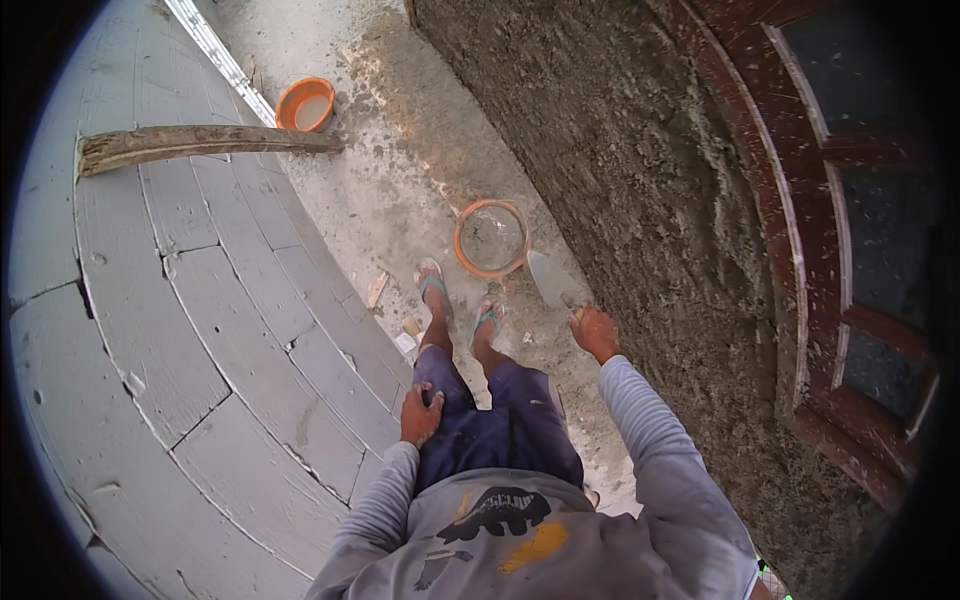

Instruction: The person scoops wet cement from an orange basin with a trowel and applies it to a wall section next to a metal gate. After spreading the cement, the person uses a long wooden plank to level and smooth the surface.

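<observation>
A: State of the work?
B: Wall (620, 150), right of frame: mortar coat over most of the visible face, rough-textured; smoothing, by its look, outstanding.

A: Hand tool?
B: One flat-bladed trowel (549, 280), right of centre, just beside the central basin (460, 240); right hand's (597, 333) grip closed around its handle. Left hand (420, 414), lower centre: against the shorts (505, 420), fingers parted, grip seemingly unladen.

A: Containers?
B: Two, orange. Central basin: grey, wet-looking mix, probably mortar. Second basin (289, 104), upper left: pale, cloudy liquid.
</observation>
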Available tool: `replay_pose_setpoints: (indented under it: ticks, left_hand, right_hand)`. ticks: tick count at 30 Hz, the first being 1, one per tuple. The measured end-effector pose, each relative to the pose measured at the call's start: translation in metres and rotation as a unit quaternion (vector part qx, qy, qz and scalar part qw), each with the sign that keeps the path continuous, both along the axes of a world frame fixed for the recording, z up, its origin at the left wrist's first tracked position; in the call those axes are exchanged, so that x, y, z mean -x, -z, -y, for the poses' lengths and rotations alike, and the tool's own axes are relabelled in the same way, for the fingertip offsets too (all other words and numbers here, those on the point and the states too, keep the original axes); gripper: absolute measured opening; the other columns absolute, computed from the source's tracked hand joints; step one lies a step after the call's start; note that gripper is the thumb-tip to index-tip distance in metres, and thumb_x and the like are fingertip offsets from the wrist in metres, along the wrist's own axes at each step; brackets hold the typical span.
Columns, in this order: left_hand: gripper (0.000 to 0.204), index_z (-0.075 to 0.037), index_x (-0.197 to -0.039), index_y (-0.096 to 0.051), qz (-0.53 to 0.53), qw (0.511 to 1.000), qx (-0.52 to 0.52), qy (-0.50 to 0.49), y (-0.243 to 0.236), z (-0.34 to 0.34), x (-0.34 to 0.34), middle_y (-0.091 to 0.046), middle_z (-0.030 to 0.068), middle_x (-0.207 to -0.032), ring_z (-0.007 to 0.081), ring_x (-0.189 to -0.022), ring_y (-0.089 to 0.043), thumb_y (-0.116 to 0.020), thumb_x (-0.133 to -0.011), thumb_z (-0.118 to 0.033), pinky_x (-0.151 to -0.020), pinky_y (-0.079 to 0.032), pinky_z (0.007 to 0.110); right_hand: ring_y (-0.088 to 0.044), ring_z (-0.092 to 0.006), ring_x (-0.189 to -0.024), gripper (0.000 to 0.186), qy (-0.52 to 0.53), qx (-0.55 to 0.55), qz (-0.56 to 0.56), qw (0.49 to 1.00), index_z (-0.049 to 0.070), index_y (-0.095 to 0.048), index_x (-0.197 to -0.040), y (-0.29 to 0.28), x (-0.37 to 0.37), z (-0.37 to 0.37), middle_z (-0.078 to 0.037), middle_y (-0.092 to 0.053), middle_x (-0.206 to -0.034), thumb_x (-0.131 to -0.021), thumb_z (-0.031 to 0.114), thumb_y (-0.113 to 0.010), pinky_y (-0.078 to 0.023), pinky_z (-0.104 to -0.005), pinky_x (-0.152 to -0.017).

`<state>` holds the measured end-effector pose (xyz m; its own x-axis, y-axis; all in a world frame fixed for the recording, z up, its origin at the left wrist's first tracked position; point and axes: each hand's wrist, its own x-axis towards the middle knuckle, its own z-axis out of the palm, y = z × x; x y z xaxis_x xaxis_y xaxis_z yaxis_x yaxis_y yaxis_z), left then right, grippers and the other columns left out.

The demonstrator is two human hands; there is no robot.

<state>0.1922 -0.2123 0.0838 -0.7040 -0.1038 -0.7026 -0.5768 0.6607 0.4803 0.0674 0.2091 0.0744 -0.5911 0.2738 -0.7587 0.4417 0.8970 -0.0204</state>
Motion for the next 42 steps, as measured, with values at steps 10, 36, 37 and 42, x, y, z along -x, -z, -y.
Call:
replay_pose_setpoints:
  ticks: [10,36,37,42]
  left_hand:
    - [0.042,-0.006,-0.123,-0.061,0.112,0.984,0.134,-0.034,0.035,-0.011,-0.043,-0.066,0.0188,-0.125,0.0387,-0.124,-0.063,-0.08,-0.092,-0.027,-0.109,-0.048,0.045]
    - [0.024,-0.002,-0.105,-0.074,-0.193,0.957,-0.079,-0.203,0.019,0.042,0.159,-0.078,0.0184,-0.096,0.0305,-0.092,-0.076,-0.075,-0.096,-0.024,-0.086,-0.059,0.041]
    - [0.025,-0.001,-0.103,-0.075,-0.19,0.958,-0.07,-0.202,0.039,0.057,0.164,-0.078,0.0189,-0.096,0.0307,-0.093,-0.075,-0.073,-0.096,-0.026,-0.086,-0.059,0.042]
    - [0.03,-0.003,-0.1,-0.076,-0.15,0.963,-0.063,-0.216,0.047,0.121,0.201,-0.078,0.0209,-0.101,0.0353,-0.1,-0.075,-0.063,-0.099,-0.031,-0.091,-0.058,0.046]
  right_hand:
    - [-0.072,-0.046,-0.113,0.047,0.032,0.012,-0.04,0.999,0.003,-0.067,-0.135,0.366,0.104,0.074,-0.028,-0.074,-0.122,-0.102,0.037,-0.065,-0.058,-0.054,-0.098]
    - [-0.069,-0.0234,-0.077,0.04,-0.306,0.402,-0.389,0.771,0.003,-0.072,-0.112,-0.514,0.348,0.167,-0.01,-0.068,-0.084,-0.102,0.042,-0.074,-0.055,-0.0398,-0.073]
    - [-0.066,-0.0175,-0.074,0.039,-0.309,0.437,-0.373,0.758,0.002,-0.072,-0.11,-0.544,0.354,0.174,-0.007,-0.065,-0.083,-0.103,0.04,-0.074,-0.054,-0.0359,-0.07]
    - [-0.062,-0.01,-0.065,0.033,-0.112,0.468,-0.261,0.837,0.004,-0.069,-0.127,-0.62,0.384,0.143,-0.002,-0.064,-0.083,-0.109,0.032,-0.066,-0.054,-0.0289,-0.056]
